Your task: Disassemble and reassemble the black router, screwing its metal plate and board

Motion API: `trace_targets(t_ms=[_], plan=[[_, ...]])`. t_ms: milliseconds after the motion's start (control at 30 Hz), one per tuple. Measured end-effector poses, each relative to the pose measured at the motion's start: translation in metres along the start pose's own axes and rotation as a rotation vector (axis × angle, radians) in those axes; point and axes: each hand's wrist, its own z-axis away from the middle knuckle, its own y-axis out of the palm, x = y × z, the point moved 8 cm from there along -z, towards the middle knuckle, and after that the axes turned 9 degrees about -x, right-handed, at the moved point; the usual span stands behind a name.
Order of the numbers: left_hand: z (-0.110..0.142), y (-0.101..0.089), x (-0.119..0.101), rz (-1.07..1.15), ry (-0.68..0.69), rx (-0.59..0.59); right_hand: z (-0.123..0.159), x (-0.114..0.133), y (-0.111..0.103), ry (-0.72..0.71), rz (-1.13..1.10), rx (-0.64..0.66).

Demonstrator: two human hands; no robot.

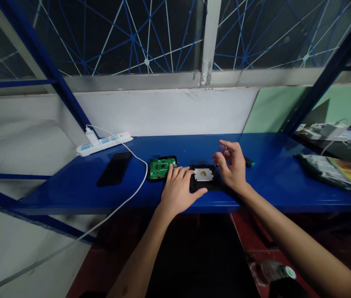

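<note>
On the blue shelf (79, 186) lies a black device shell (205, 176) with a silver square plate in its middle. My left hand (178, 188) rests flat on its left edge, fingers stretched, thumb along the front. Just left of it sits a green circuit board (159, 167) in a black frame. My right hand (233, 165) hovers over the shell's right side, fingers curled in a pinch on a small clear piece I cannot make out.
A dark phone (115, 169) lies at the left. A white power strip (104, 143) with a white cable sits behind it. A small green-tipped tool (250, 162) lies right of my hand. Bagged items (337, 171) fill the right end. A bottle (271, 271) stands below.
</note>
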Motion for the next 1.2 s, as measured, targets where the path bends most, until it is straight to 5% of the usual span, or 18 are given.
trace_targets(t_ms=[133,433,733,1200], plan=[[0.0,0.0,-0.001,0.011,0.001,0.008,0.001,0.001,0.006,0.05,-0.07,0.07],[0.0,0.0,-0.002,0.009,0.016,0.013,0.0,-0.002,-0.004,-0.015,0.084,-0.051],[-0.001,0.001,-0.002,0.01,0.017,0.026,0.0,0.002,0.001,0.037,-0.059,0.035],[0.0,0.002,-0.001,0.028,0.015,0.046,-0.002,0.001,-0.009,-0.026,0.028,-0.053]])
